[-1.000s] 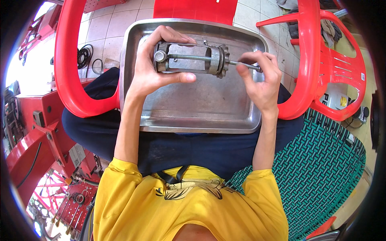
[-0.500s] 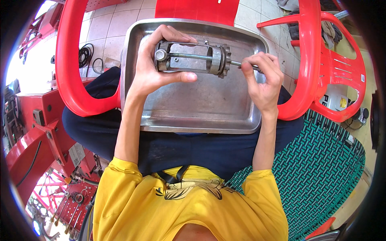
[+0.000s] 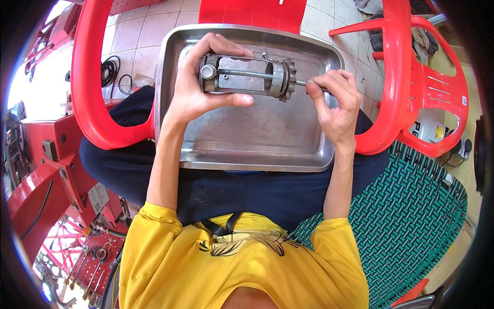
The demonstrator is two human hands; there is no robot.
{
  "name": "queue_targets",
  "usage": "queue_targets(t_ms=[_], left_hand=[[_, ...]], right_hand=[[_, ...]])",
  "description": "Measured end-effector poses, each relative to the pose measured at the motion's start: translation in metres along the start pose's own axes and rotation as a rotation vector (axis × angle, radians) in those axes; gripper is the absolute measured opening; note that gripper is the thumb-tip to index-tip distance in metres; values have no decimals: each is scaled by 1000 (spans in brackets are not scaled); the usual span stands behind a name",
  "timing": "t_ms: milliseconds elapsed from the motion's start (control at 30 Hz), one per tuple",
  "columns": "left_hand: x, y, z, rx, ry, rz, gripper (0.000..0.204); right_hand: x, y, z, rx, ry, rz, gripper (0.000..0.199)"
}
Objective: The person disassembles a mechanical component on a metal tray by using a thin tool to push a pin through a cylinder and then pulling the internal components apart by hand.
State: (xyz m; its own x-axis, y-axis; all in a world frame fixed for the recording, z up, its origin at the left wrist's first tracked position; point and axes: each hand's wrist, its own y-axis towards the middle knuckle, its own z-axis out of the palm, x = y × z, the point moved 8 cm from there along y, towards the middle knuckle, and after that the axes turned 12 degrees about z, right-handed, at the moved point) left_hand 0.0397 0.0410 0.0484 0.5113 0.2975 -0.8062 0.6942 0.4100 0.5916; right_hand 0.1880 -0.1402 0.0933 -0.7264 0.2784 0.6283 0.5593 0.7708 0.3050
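Observation:
My left hand (image 3: 193,85) is wrapped round the left end of a metal cage-like assembly (image 3: 247,91), held sideways above a steel tray. Along its middle runs a threaded rod (image 3: 244,73) with a bolt head at the left. A toothed ring (image 3: 289,79) sits at the right end. From there a thin rod (image 3: 301,82) sticks out, and my right hand (image 3: 337,98) pinches its outer end between thumb and fingers. The fingers cover that end, so its shape is partly hidden. A small bolt (image 3: 265,55) stands up at the assembly's upper edge.
The steel tray (image 3: 247,162) rests across my legs. Red plastic chair frames (image 3: 85,77) curve round at left and right. Red machinery (image 3: 49,139) stands at the left. A green woven seat (image 3: 411,206) is on the right, and coiled black cable (image 3: 109,71) lies on the tiled floor.
The assembly has shifted very slightly to the right and down. My right fingers have turned a little at the end of the thin rod. Both grips stay.

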Motion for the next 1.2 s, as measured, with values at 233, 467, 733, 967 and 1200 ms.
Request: queue_targets(t_ms=[233, 467, 733, 967, 1200], left_hand=[[-1, -1, 3, 37, 3, -35, 68], [-5, 1, 6, 84, 24, -16, 62], [9, -12, -3, -99, -32, -268, 49], [22, -22, -8, -302, -52, -473, 41], [22, -22, 1, -167, 14, -637, 59]], right_hand=[[-9, -1, 7, 122, 38, 97, 25], [-17, -3, 11, 208, 128, 230, 30], [-14, 0, 18, 121, 64, 166, 23], [-6, -5, 33, 151, 12, 192, 16], [-17, -7, 38, 243, -143, 246, 21]])
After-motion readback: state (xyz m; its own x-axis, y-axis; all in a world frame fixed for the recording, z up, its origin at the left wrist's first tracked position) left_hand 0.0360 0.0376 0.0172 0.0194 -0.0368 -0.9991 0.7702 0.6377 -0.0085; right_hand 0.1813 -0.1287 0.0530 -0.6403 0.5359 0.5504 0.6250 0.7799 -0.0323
